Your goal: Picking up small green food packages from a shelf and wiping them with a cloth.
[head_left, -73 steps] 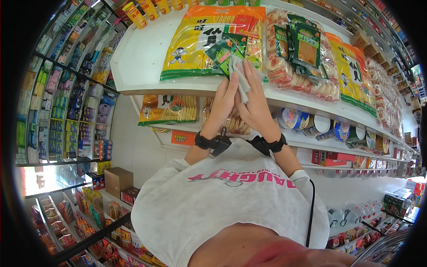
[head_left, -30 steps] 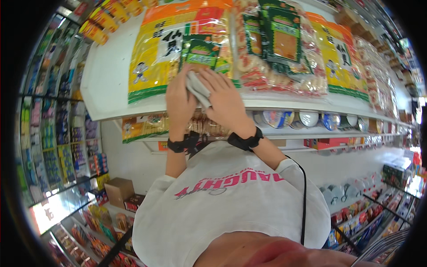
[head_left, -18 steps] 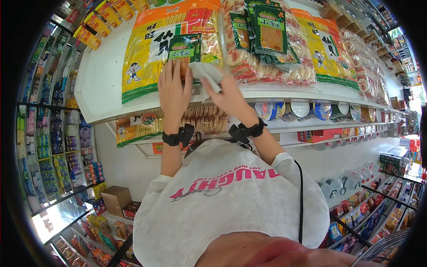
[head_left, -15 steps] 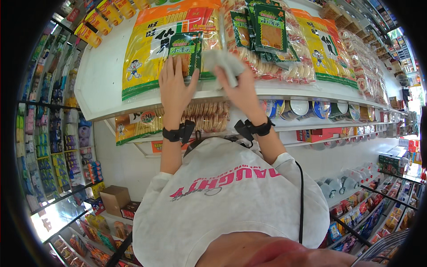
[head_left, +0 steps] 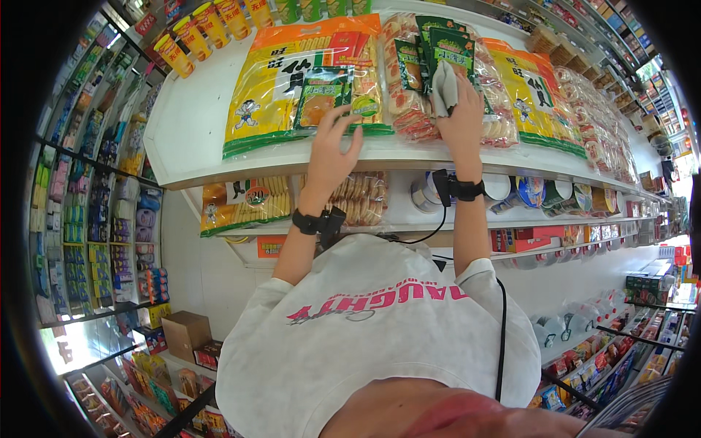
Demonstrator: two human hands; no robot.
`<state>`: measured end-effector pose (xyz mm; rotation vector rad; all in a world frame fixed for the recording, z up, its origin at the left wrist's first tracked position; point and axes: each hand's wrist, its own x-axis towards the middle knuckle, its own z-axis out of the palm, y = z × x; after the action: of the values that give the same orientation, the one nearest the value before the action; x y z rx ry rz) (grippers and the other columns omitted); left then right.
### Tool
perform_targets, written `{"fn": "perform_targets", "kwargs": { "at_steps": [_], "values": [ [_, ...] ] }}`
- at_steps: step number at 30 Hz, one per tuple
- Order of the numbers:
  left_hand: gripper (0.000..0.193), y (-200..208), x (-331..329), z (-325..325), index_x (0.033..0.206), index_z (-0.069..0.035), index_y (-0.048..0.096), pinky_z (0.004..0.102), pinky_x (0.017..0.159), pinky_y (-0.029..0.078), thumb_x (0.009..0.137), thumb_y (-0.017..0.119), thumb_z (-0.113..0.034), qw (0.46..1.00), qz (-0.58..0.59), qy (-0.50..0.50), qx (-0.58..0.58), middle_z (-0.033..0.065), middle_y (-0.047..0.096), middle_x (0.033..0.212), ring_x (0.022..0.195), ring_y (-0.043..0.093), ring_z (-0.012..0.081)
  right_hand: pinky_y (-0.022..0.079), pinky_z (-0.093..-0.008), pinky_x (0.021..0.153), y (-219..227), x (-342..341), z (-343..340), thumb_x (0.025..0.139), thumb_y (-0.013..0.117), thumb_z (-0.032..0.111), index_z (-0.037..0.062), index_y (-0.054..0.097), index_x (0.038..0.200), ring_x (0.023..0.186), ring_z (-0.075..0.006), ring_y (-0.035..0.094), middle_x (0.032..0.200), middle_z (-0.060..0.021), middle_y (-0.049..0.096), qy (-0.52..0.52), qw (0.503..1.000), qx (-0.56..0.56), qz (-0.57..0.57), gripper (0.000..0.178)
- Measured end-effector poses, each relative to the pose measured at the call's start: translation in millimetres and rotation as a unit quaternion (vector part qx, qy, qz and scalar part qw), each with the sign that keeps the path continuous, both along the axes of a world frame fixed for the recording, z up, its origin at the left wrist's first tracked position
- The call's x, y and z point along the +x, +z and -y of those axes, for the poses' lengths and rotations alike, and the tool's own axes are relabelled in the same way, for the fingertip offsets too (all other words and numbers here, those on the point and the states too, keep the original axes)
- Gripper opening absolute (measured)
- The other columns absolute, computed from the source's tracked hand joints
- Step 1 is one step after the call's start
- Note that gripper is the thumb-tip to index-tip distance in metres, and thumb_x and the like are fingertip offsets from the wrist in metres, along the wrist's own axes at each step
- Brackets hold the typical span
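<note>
My left hand (head_left: 334, 150) has its fingers apart and holds nothing. It is near the lower right corner of a small green snack packet (head_left: 319, 100), which lies on a large yellow and orange snack bag (head_left: 255, 87). To the right, my right hand (head_left: 463, 120) is closed round a folded grey cloth (head_left: 445, 89). The cloth is over a pile of green snack packets (head_left: 451, 48) and partly covers their front. Under that pile lie clear bags of round wrapped crackers (head_left: 401, 117). Whether the cloth presses on the packets, I cannot tell.
The bags lie on a white shelf (head_left: 186, 120) with a raised front edge. Yellow canisters (head_left: 212, 25) line its back left. Another yellow snack bag (head_left: 529, 95) lies on the right. Lower shelves hold bagged crackers (head_left: 358, 197) and round tins (head_left: 527, 191).
My right hand has moved right with the cloth, from beside the single packet to the pile. My left hand has come off that packet toward the shelf's front edge. The view has shifted a little.
</note>
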<state>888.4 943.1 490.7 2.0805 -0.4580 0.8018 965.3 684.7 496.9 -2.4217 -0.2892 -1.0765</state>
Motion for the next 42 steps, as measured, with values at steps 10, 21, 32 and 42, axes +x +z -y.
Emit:
{"fn": "perform_targets", "kwargs": {
  "at_steps": [10,21,32,42],
  "values": [
    [0.022,7.3,1.0,26.7,0.114,0.000,0.065,0.0388,0.100,0.047,0.095,0.060,-0.009,0.980,-0.085,-0.167,-0.066,0.0155,0.062,0.127,0.116,0.061,0.0307,0.036,-0.0507,0.112,18.9,-29.7,-3.0,0.076,0.079,0.015,0.0064,0.063,0.119,0.109,-0.0340,0.061,0.117,-0.0129,0.066,0.025,0.999,0.011,0.026,0.047],
    [0.056,13.9,-9.4,7.3,0.134,-0.002,0.053,0.0469,0.098,0.051,0.104,0.046,-0.049,0.717,-0.349,-0.168,-0.580,0.0115,0.064,0.127,0.118,0.063,0.0235,0.046,-0.0435,0.101,39.8,-103.0,-72.6,0.085,0.074,0.013,0.0014,0.057,0.131,0.118,-0.0396,0.057,0.129,-0.0206,0.060,0.441,0.882,0.087,-0.143,0.050],
    [0.069,-10.3,-19.6,0.2,0.139,-0.007,0.049,0.0427,0.102,0.049,0.099,0.044,-0.063,0.607,-0.254,-0.318,-0.683,0.0134,0.059,0.132,0.117,0.061,0.0259,0.018,-0.0515,0.121,19.5,-115.0,-131.0,0.095,0.060,0.027,-0.0026,0.037,0.149,0.147,-0.0406,0.029,0.157,-0.0252,0.031,0.386,0.921,0.032,-0.051,0.066],
    [0.071,34.5,-58.8,34.9,0.156,-0.014,0.028,0.0403,0.113,0.039,0.104,0.030,-0.062,0.684,-0.398,-0.122,-0.599,0.0070,0.044,0.151,0.137,0.045,0.0210,0.013,-0.0512,0.122,37.9,-91.4,-131.0,0.098,0.052,0.029,0.0032,0.040,0.151,0.149,-0.0385,0.025,0.160,-0.0183,0.030,0.352,0.932,0.072,-0.039,0.059]
  ]
}}
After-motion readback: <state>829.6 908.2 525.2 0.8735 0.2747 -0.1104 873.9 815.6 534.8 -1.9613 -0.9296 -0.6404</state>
